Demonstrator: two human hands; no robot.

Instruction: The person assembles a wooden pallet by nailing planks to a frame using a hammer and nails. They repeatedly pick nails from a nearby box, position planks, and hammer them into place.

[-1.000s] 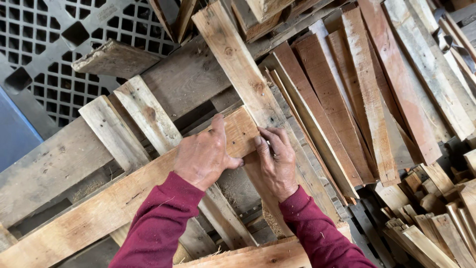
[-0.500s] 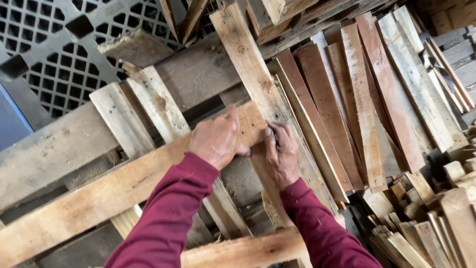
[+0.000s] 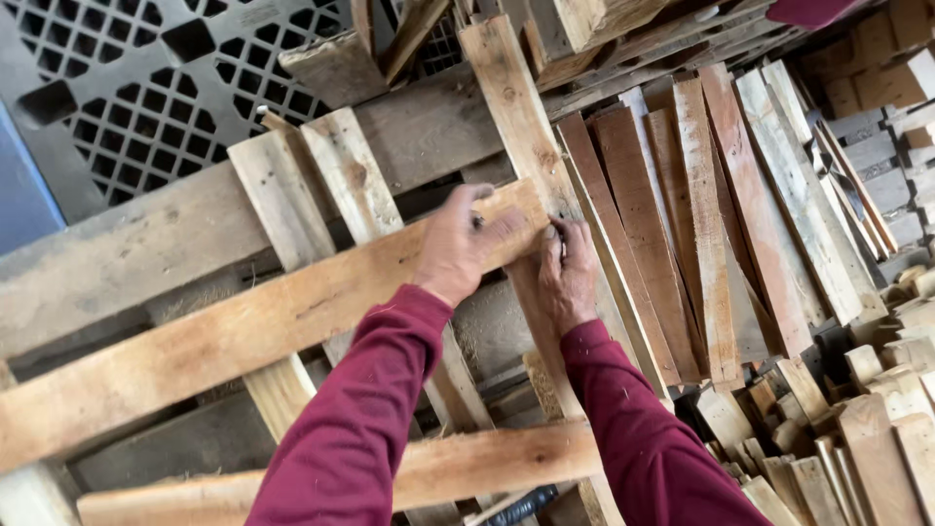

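**Spotter:** What have you got under the hands?

**Operator:** I'm looking down through the head camera at a stack of broken-up pallet wood. My left hand (image 3: 456,244) lies on the right end of a long pale plank (image 3: 243,336), fingers curled over its upper edge, so it is clamped on that board. My right hand (image 3: 568,278) sits just beside it, at the spot where the plank's end meets an upright slat (image 3: 521,127).

**Spotter:** Is the right hand closed on anything?

**Operator:** Its fingertips are pinched together against the joint, and there may be something small and dark between them. It's too small for me to say what, so I can't tell whether it grips anything.

**Spotter:** How does the plank run?

**Operator:** Its long axis goes from lower left up to the right, crossing over two short cross slats (image 3: 321,195). Nearly all its length stretches away to the left of my hands; only the end is under them. The left hand is the one on the board itself, while the right is nearer the joint with the upright slat.

**Spotter:** And around it?

**Operator:** To the right, reddish boards (image 3: 672,234) lean in a fan, with short offcut blocks (image 3: 857,419) heaped below them. A black plastic lattice pallet (image 3: 146,88) stands behind at upper left. Another pale plank (image 3: 467,468) runs across beneath my sleeves.
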